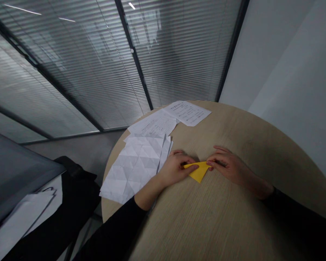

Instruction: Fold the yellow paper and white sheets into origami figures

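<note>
Folded yellow paper triangle lies flat on round wood table, mid-surface, point toward near edge. Left hand: fingers held together, pinching triangle's left corner. Right hand: fingertips pressed together on right corner. Creased white sheet just beside left hand, toward table's left edge. Printed sheets at table's far edge.

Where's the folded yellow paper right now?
In the head view, the folded yellow paper lies on the round wood-grain table between the left hand and right hand, both touching it, just right of the creased white sheet.
</note>
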The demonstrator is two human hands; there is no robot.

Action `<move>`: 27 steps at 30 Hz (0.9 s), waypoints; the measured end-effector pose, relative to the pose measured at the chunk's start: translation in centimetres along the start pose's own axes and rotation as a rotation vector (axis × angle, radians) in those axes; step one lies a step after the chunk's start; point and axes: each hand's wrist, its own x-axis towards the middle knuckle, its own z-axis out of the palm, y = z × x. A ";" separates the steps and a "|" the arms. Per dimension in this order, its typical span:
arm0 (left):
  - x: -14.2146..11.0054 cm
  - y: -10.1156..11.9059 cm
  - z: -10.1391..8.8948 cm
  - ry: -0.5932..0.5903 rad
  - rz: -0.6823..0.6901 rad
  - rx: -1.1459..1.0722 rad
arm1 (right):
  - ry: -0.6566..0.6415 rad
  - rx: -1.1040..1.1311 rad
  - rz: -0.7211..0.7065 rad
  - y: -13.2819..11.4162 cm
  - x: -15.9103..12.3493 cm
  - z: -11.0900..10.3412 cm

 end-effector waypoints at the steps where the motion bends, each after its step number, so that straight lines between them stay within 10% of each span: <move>1: 0.0 0.0 0.0 -0.001 0.005 -0.005 | -0.007 0.005 0.002 0.0 0.0 0.0; 27: 0.1 0.2 -0.1 -0.011 0.031 -0.012 | -0.020 0.006 -0.019 -0.6 0.0 0.0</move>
